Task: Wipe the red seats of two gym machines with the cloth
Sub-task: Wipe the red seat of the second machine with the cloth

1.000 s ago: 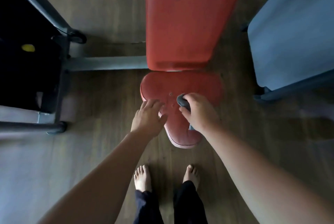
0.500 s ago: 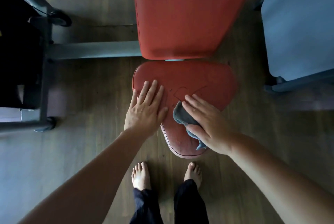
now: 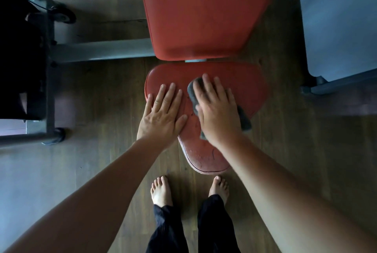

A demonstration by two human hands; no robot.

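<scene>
A red padded seat (image 3: pixel 247 87) with a narrow worn front end sits just ahead of my feet. Behind it rises the machine's red back pad (image 3: pixel 204 11). My left hand (image 3: pixel 163 113) lies flat on the seat's left side, fingers spread, holding nothing. My right hand (image 3: pixel 217 109) presses flat on a grey cloth (image 3: pixel 192 93) in the middle of the seat. The cloth shows at my fingertips and again at the right of my palm; most of it is hidden under the hand.
A grey metal machine frame (image 3: pixel 98 50) with black feet stands at the left. A blue-grey padded bench (image 3: pixel 338 24) fills the right edge. My bare feet (image 3: pixel 161 191) stand on the wooden floor (image 3: pixel 102 150) just before the seat's tip.
My right hand has pushed the cloth forward and up the seat, from the narrow front part toward the middle. My left hand stays flat on the left side. The view has moved closer.
</scene>
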